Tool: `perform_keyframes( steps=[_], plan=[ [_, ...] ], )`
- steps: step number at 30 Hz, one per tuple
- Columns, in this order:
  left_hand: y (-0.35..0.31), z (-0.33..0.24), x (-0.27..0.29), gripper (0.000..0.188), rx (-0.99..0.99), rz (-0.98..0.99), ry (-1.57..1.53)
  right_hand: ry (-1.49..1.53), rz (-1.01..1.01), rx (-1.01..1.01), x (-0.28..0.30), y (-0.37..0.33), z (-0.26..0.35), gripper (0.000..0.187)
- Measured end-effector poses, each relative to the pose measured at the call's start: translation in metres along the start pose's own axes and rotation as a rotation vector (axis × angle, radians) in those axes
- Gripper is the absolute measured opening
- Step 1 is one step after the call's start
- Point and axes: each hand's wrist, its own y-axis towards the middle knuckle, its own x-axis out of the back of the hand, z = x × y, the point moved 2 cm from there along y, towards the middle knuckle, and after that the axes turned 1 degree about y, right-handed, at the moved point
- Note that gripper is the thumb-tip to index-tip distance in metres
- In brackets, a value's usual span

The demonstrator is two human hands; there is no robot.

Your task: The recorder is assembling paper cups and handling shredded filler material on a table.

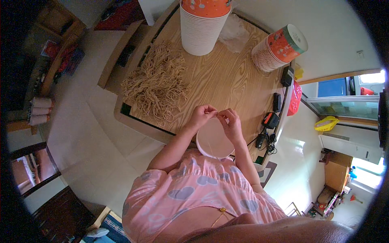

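Note:
A white round paper bucket (216,141) rests against my front at the table's near edge, its open mouth facing up. Over its far rim my left hand (202,116) and my right hand (231,124) meet, fingertips pinched close together. Whatever they pinch is too small to make out. A thin pale strand runs down inside the bucket below them. To the left, a loose heap of tan cords (156,83) spreads over the wood-grain table (225,81).
Farther back stand a tall stack of paper buckets (202,30) and a shorter orange-and-green stack (279,48), with clear plastic wrap (235,34) between. Black adapters (270,120) and tangled cables (266,141) line the right edge. A red plastic basket (295,99) is beyond it.

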Motion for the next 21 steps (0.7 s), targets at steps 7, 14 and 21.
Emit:
perform_keyframes(
  steps=[7, 14, 21],
  plan=[
    [0.002, 0.006, -0.006, 0.011, -0.109, -0.178, -0.009, 0.050, -0.035, -0.127, -0.001, -0.001, -0.009, 0.006],
    [-0.001, 0.001, -0.007, 0.010, -0.073, -0.092, 0.038, 0.167, 0.017, -0.273, -0.001, -0.002, -0.015, 0.007],
    [-0.001, 0.005, -0.007, 0.010, -0.064, -0.119, 0.023, 0.221, 0.050, -0.288, 0.001, -0.001, -0.017, 0.008]
  ],
)
